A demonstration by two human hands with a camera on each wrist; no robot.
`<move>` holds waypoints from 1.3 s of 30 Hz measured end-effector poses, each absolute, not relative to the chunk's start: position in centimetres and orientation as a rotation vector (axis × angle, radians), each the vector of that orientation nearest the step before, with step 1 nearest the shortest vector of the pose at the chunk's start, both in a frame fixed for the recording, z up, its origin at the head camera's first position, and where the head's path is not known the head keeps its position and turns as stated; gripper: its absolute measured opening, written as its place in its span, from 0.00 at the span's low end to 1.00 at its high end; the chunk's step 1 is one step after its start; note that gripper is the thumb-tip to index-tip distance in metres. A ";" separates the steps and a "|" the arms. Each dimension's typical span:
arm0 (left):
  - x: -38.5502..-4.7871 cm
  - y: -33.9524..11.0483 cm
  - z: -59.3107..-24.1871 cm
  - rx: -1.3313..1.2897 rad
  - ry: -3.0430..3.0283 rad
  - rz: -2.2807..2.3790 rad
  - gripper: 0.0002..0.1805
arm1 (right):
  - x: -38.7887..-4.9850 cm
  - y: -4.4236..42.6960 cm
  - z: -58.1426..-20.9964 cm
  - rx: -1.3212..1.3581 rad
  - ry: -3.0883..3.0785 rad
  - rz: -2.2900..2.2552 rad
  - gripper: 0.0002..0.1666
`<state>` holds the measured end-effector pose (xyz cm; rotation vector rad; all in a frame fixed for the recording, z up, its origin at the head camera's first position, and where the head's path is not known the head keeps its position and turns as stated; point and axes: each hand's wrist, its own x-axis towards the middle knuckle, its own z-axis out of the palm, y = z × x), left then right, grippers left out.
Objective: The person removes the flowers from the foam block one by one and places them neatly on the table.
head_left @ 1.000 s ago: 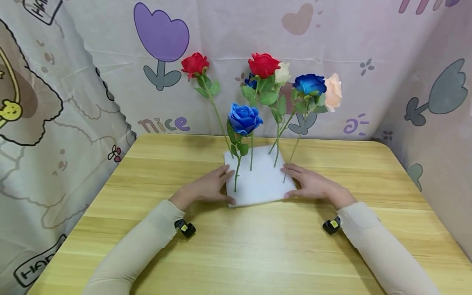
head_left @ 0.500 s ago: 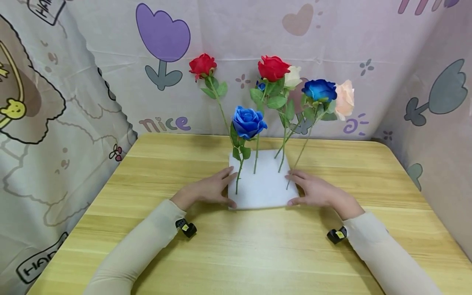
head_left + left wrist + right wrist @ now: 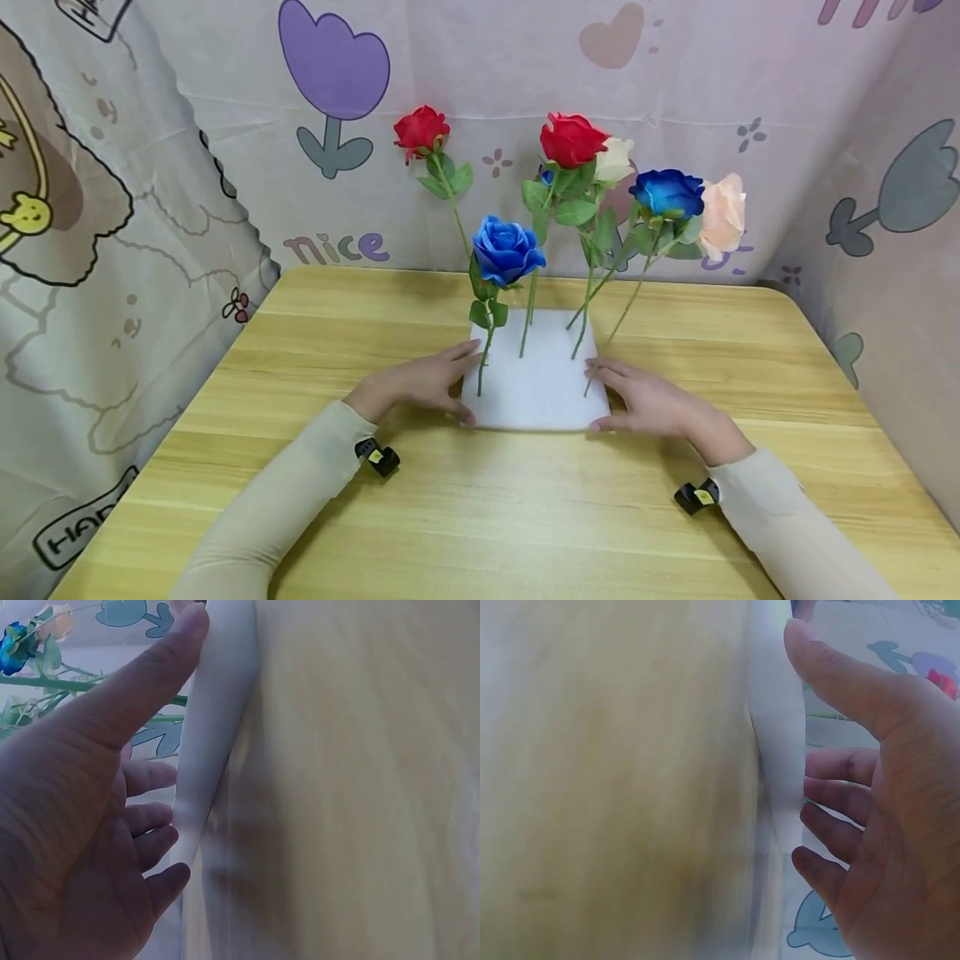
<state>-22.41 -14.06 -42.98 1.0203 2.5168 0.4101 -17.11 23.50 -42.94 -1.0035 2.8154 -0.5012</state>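
A white foam board (image 3: 536, 408) lies flat on the table with artificial roses standing in it. My left hand (image 3: 423, 383) touches its left edge, fingers and thumb spread apart. At the opposite edge rests my right hand (image 3: 656, 400), its thumb near the front corner. A blue rose (image 3: 507, 250) stands at the front left, with a red rose (image 3: 422, 131) behind it. Further right are another red rose (image 3: 572, 140), a white rose (image 3: 614, 160), a dark blue rose (image 3: 667, 193) and a peach rose (image 3: 723, 217). Another blue bloom is mostly hidden behind leaves.
The wooden table (image 3: 480, 517) extends around the board on all sides. A printed cloth (image 3: 465, 50) hangs behind the table's back edge and along both sides. Each wrist wears a small black camera.
The foam board has turned, its right side swinging nearer to me, so its front edge now lies level. The roses have shifted right with it. My right hand has moved nearer and slightly right.
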 end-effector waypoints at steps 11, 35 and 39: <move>-22.3 -14.8 -42.9 1.028 2.497 0.398 0.64 | -16.0 23.4 -42.8 -1.059 2.842 -0.435 0.50; -22.7 -15.0 -43.4 1.050 2.588 0.333 0.73 | -16.3 23.3 -41.8 -0.896 2.760 -0.955 0.29; -23.0 -15.3 -44.0 1.056 2.604 0.369 0.71 | -16.2 23.2 -42.2 -0.876 2.661 -1.235 0.20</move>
